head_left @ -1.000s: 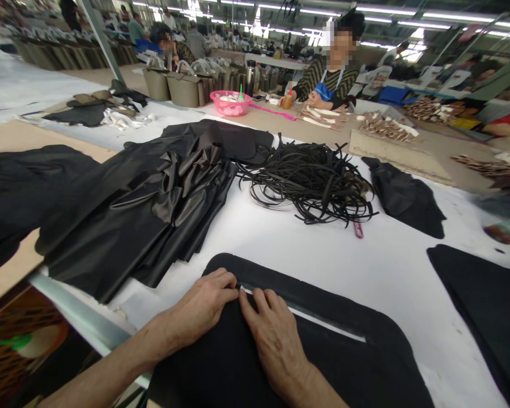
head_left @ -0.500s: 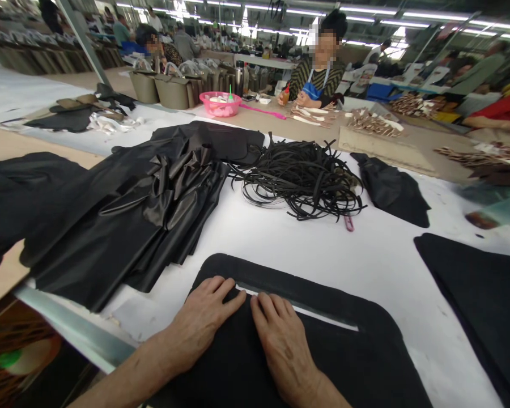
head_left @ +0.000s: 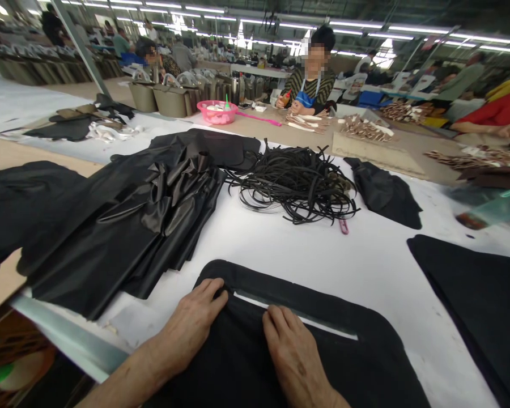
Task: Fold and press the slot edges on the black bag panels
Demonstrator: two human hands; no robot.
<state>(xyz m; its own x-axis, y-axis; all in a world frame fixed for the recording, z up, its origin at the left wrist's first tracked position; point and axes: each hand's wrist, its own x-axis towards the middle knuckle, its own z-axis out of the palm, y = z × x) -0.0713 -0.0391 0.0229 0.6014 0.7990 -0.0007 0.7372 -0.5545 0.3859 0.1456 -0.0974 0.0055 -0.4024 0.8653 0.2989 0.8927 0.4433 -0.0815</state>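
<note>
A black felt panel [head_left: 365, 362] with rounded corners and a long narrow slot lies on the white table [head_left: 280, 249] right in front of me. My left hand [head_left: 193, 326] rests flat on the panel at the slot's left end, fingers stretched out. My right hand [head_left: 295, 354] lies flat on the panel just below the slot's middle, fingertips at its lower edge. Neither hand holds anything.
A heap of shiny black fabric pieces [head_left: 127, 215] lies to the left, a tangle of black straps [head_left: 297, 181] and a pink clip [head_left: 344, 226] in the middle. More black panels [head_left: 480, 294] lie right. A person in a striped top [head_left: 310, 85] works across the table near a pink basket [head_left: 217, 111].
My two hands have slid apart along the slot, the right one moving rightwards and the left staying near the left end. The view has shifted slightly.
</note>
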